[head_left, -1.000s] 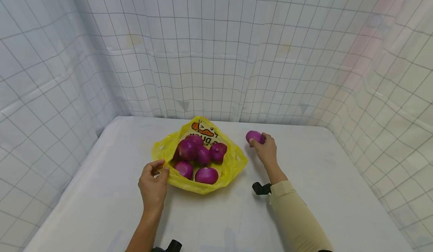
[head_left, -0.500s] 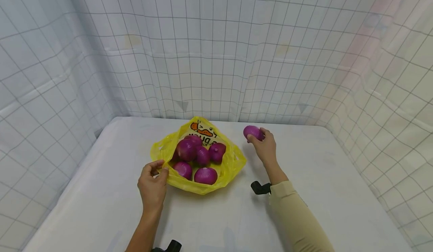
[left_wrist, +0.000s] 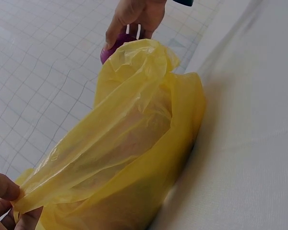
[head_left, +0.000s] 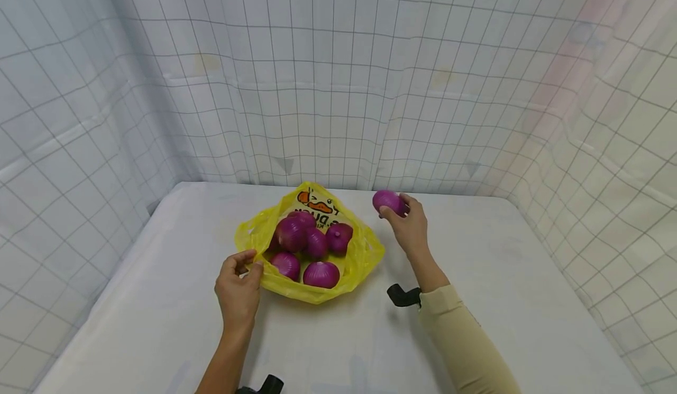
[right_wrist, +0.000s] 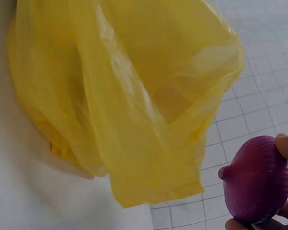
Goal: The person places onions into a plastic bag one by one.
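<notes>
A yellow plastic bag (head_left: 359,267) with a duck print lies with its mouth spread on the white table. Inside it sit several purple onions (head_left: 292,234). My left hand (head_left: 239,285) pinches the bag's near left rim between thumb and fingers, as the left wrist view also shows at the lower left corner. To the right of the bag, my right hand (head_left: 411,224) grips one more purple onion (right_wrist: 259,179), held up off the table. The right wrist view shows thumb and fingers on opposite sides of it, its stem end pointing toward the bag.
The white table (head_left: 328,347) ends in a back edge just behind the bag. White curtains with a dark grid (head_left: 338,88) hang behind it and along both sides. Black camera mounts (head_left: 404,296) stick out from both wrists.
My right hand has raised the onion and moved it slightly left, toward the bag. The left hand and the bag have stayed in place.
</notes>
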Action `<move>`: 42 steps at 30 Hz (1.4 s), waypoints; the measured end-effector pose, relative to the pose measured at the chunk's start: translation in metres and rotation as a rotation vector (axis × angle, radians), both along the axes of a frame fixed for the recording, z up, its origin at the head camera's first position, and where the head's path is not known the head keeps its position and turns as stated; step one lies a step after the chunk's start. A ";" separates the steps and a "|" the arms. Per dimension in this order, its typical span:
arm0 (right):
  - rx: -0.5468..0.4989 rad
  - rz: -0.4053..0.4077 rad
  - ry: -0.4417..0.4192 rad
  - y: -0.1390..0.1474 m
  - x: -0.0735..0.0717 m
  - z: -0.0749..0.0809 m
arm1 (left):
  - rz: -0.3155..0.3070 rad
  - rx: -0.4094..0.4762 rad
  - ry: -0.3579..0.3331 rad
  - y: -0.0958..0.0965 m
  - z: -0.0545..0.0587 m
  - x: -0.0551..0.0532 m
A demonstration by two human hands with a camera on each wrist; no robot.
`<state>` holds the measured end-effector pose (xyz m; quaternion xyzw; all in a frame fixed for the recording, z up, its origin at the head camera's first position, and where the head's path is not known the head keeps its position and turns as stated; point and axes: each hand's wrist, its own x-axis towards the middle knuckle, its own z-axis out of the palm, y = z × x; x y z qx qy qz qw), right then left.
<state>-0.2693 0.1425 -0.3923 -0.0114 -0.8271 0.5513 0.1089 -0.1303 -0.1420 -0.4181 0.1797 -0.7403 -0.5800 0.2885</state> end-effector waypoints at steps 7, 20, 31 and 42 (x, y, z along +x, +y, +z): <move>-0.017 0.025 0.024 -0.007 0.009 0.010 | -0.001 0.003 0.001 0.000 0.000 0.000; -0.036 0.084 0.100 -0.021 0.022 0.020 | 0.006 -0.006 0.000 0.001 0.001 0.001; -0.037 0.143 0.159 -0.036 0.033 0.022 | 0.012 -0.002 0.011 0.000 0.001 0.001; -0.006 0.196 0.162 -0.056 0.045 0.021 | 0.014 -0.016 0.015 0.001 0.000 0.000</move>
